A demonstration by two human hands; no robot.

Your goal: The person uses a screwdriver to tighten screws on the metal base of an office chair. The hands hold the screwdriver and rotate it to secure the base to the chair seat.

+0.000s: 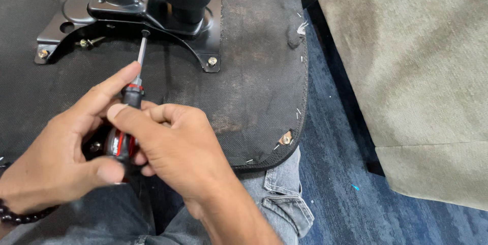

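- 1 screwdriver, its tip on the black metal plate of the upturned chair seat on my lap.
- 3 plate bolts visible.
- My left hand and right hand, both curled around the handle.

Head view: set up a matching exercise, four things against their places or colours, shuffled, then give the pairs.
Things:
1. screwdriver
2. metal plate
3. carpet
4. bead bracelet

Places or colours:
A. blue, on the floor
B. on the left wrist
C. held in both the left hand and right hand
D. black, bolted to the seat underside

Pairs: 1-C, 2-D, 3-A, 4-B
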